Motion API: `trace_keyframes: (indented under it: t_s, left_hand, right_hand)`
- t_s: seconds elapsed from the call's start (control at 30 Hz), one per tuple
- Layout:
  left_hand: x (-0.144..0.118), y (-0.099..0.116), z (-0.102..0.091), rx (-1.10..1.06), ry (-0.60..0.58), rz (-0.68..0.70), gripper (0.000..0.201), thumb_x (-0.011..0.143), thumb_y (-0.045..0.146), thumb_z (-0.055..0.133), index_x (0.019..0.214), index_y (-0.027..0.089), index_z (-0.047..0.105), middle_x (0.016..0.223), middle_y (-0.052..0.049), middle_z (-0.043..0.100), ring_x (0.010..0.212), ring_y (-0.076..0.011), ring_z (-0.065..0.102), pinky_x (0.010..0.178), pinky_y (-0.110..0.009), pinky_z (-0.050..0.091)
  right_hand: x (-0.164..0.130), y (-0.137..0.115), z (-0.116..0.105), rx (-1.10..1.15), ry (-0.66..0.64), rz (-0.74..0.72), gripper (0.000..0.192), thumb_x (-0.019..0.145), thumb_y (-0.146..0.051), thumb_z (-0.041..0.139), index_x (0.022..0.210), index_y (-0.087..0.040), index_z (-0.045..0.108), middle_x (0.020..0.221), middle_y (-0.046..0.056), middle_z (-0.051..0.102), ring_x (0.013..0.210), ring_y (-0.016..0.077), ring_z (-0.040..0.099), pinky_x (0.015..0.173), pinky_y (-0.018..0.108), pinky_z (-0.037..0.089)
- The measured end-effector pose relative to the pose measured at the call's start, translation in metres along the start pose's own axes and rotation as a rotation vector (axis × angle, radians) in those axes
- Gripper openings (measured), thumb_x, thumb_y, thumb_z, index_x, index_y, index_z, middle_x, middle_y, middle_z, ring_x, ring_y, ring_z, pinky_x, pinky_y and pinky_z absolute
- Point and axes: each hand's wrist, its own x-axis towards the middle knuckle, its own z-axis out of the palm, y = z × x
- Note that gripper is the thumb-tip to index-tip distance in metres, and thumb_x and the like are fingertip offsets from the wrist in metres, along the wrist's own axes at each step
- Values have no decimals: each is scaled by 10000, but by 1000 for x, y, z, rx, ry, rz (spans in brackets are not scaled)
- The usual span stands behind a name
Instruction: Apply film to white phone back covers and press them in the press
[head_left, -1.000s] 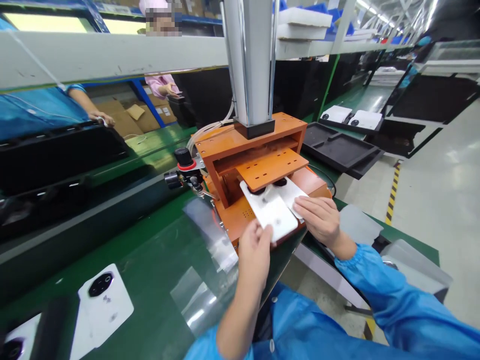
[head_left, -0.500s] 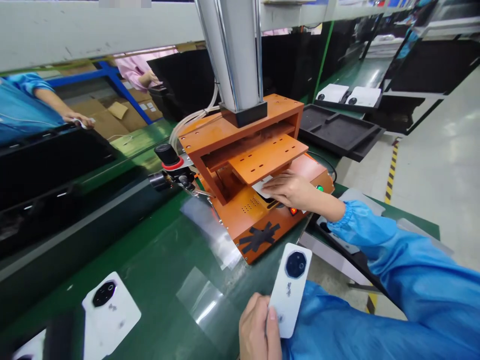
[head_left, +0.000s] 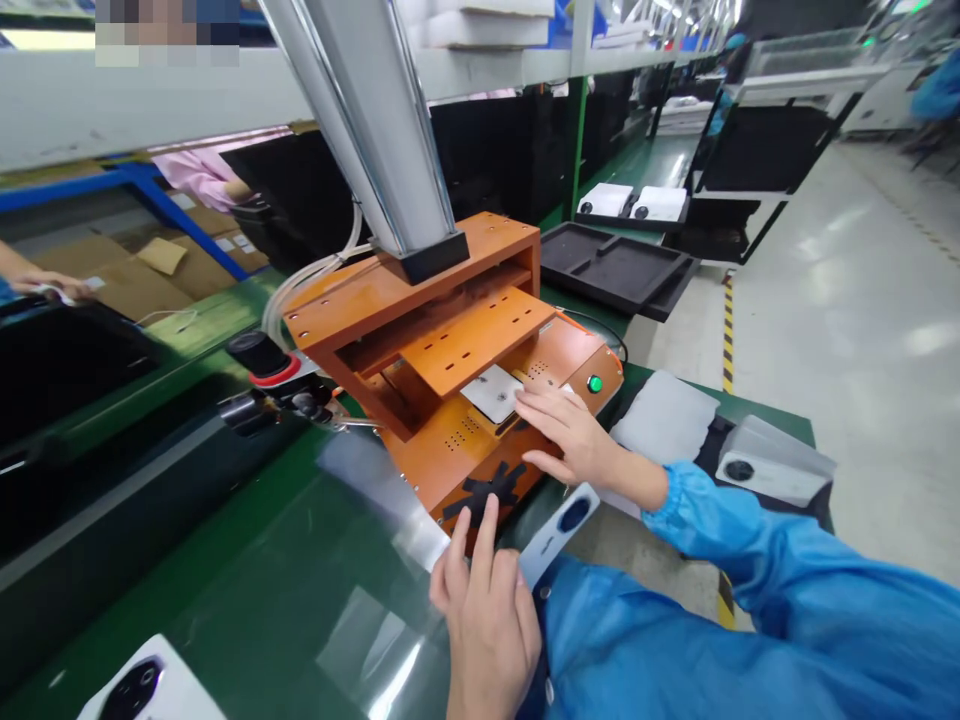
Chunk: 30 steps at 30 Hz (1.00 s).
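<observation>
Green bench [head_left: 247,560]: left hand [head_left: 487,610] gripping phone [head_left: 559,530].

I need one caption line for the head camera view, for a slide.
Right hand rests on a white phone back cover in the orange press fixture; left hand holds a second cover over the green belt.

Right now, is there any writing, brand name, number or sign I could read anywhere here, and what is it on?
None can be read.
White phone back in the left hand: a small dark mark, too blurred to read.
White plate in the orange press by the right hand: tiny dark mark, unreadable.
Green button: no lettering visible.
Floor stripes: yellow-black hazard marking, no words.
</observation>
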Motion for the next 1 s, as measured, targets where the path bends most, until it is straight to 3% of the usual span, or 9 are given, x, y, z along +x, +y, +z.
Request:
trace_keyframes:
  t_s: [0.17, 0.27, 0.47, 0.73, 0.8, 0.87, 0.93, 1.0]
  left_hand:
    - [3, -8, 4, -40, 23, -5, 181, 919, 165, 495, 804, 221, 623, 1525, -35, 541, 1456, -324, 399, 1097, -507, 243]
    - [3, -13, 7, 26, 31, 32, 162, 922, 171, 504, 819, 223, 618, 1526, -38, 538, 1441, -321, 428, 1100, -517, 246]
    - [-2, -13, 11, 172, 57, 105, 122, 913, 155, 504, 833, 218, 572, 1537, -64, 520, 1406, -327, 470, 1045, -518, 292]
    - [1, -10, 5, 248, 53, 122, 122, 909, 131, 469, 833, 211, 520, 1502, -103, 559, 1375, -343, 483, 1008, -534, 297]
    - [-6, -9, 0, 207, 99, 130, 99, 912, 161, 469, 859, 214, 533, 1417, -124, 621, 1333, -359, 495, 975, -532, 316]
    - [-17, -6, -1, 108, 157, 97, 119, 931, 180, 446, 920, 216, 559, 1199, -142, 696, 1185, -329, 562, 922, -502, 353]
    - [-29, 1, 4, -19, 151, 27, 173, 961, 168, 404, 984, 213, 569, 975, -110, 679, 991, -270, 593, 870, -458, 385]
    - [-37, 11, 16, -130, 52, -24, 199, 987, 157, 375, 979, 216, 564, 861, -70, 634, 870, -235, 578, 831, -425, 396]
  right_hand:
    - [-64, 19, -10, -118, 248, 380, 445, 946, -278, 613, 1387, -249, 562, 1370, 127, 606, 1278, 290, 568, 1062, 496, 445]
    - [-83, 44, -18, -245, 255, 518, 393, 977, -254, 538, 1367, -235, 588, 1357, 138, 607, 1250, 301, 573, 1033, 515, 438]
    - [-98, 60, -18, -301, 120, 428, 479, 982, -130, 446, 1431, -263, 546, 1367, 115, 609, 1233, 270, 576, 983, 473, 448]
    - [-87, 66, -22, -224, 163, 420, 414, 950, -118, 484, 1305, -273, 633, 1407, 126, 538, 1284, 299, 523, 1041, 544, 442]
    - [-97, 54, -26, -98, 207, 463, 369, 954, -154, 514, 1298, -248, 609, 1353, 135, 567, 1247, 285, 545, 1024, 519, 468]
    - [-117, 24, -30, 90, 242, 526, 289, 957, -208, 548, 1240, -227, 604, 1200, 124, 622, 1101, 247, 603, 925, 443, 525]
    - [-140, -22, -33, 381, 143, 572, 280, 947, -303, 601, 1212, -215, 592, 1060, 94, 640, 925, 203, 627, 799, 366, 549]
    - [-158, -74, -31, 773, -67, 610, 471, 893, -437, 683, 1274, -196, 546, 1077, 98, 651, 901, 195, 644, 769, 339, 559]
